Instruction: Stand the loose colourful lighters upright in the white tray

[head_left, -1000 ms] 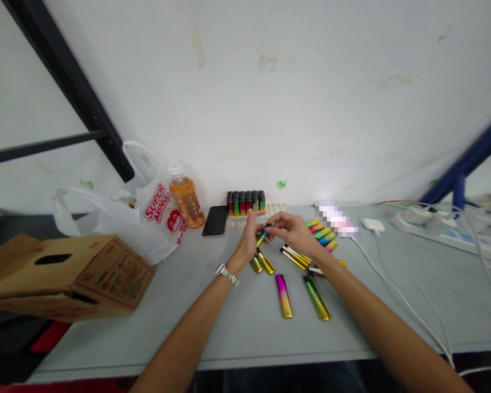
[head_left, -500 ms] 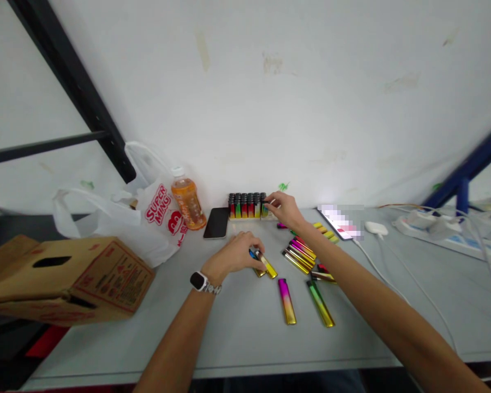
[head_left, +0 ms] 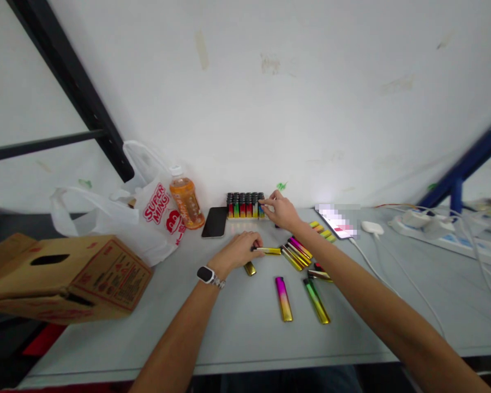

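My left hand (head_left: 241, 250), with a watch on the wrist, pinches a gold lighter (head_left: 270, 251) by its dark top end. It lies nearly level, pointing right. A second gold lighter (head_left: 250, 268) rests on the table beneath that hand, partly covered. My right hand (head_left: 284, 213) has its fingertips closed at the top of a blue lighter (head_left: 261, 210) at the right end of a tray (head_left: 245, 219). Upright black-topped lighters (head_left: 242, 206) stand packed in rows there. A pink-gold lighter (head_left: 284, 299) and a green-gold lighter (head_left: 317, 301) lie nearer me.
Several more lighters (head_left: 295, 255) lie under and beside my right forearm. A dark phone (head_left: 215, 222), a drink bottle (head_left: 187, 202), a plastic bag (head_left: 155, 218) and a cardboard box (head_left: 73, 278) stand left. A lit phone (head_left: 335, 219), cables and a power strip (head_left: 445, 232) lie right.
My left hand has turned the gold lighter from slanting down to nearly level, apart from the one beneath. My right fingers stay at the tray's right end, where a blue lighter now shows.
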